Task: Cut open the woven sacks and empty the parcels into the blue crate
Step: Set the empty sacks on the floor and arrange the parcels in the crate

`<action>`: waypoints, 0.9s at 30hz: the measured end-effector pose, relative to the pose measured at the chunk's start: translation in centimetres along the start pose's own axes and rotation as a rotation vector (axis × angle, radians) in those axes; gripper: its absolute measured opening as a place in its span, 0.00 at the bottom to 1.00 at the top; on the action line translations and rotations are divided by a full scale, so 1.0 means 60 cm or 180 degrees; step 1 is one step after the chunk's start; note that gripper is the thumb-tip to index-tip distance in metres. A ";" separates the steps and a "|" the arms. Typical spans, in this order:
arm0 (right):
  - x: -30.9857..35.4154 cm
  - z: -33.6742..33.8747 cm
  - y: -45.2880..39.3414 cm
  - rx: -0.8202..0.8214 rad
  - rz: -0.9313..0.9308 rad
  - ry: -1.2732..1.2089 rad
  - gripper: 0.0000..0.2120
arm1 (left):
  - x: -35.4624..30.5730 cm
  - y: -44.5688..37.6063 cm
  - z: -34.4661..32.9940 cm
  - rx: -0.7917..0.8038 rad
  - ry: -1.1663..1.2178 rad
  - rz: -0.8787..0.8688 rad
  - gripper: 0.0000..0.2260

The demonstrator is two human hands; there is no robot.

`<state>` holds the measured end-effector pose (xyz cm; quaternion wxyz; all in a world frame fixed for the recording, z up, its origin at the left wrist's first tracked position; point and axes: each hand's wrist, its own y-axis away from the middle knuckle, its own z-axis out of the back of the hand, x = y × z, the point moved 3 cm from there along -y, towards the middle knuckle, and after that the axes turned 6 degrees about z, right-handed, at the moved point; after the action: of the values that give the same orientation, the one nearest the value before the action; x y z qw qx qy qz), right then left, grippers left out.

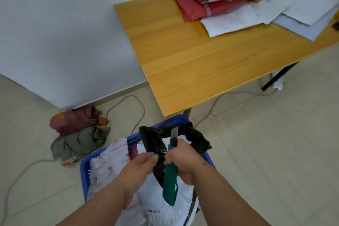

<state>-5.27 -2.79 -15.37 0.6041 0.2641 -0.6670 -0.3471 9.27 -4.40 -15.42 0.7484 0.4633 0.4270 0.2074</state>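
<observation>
A blue crate (84,174) stands on the floor below me, holding white parcels with red print (108,161). Above it I hold a black plastic parcel (194,137) with a white label. My left hand (139,167) pinches its near edge. My right hand (183,161) grips a green utility knife (169,185), blade (173,134) pointing up and away over the black parcel. A white parcel (161,205) with a printed label lies under my wrists.
A wooden table (192,57) stands to the right beyond the crate, stacked with red, pink and white sacks (229,3). Crumpled maroon and green bags (77,134) lie on the floor at left. Cables (128,104) run across the floor. A white wall is behind.
</observation>
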 end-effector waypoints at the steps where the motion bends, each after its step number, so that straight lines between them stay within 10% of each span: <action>1: 0.014 -0.003 0.021 0.0008 0.0154 -0.0070 0.19 | -0.003 0.027 -0.002 0.0367 0.0296 0.0236 0.16; 4: 0.047 -0.014 0.079 -0.0109 0.0594 -0.0172 0.11 | -0.004 0.100 -0.001 0.1317 0.0904 0.0519 0.17; 8: 0.072 -0.046 0.156 -0.0166 0.1069 -0.0485 0.07 | -0.003 0.180 0.018 0.1372 0.1603 0.0162 0.09; 15: 0.104 -0.105 0.266 0.0847 0.1119 -0.1584 0.08 | -0.017 0.289 0.067 0.2124 0.2876 0.0103 0.12; 27: 0.220 -0.019 0.270 -0.0059 0.1750 -0.0102 0.08 | -0.125 0.308 -0.006 0.1333 0.2452 -0.0615 0.15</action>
<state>-4.77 -3.10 5.57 0.6673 0.0621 -0.7199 -0.1804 6.42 -0.55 3.95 0.4408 0.4517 0.7486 0.2031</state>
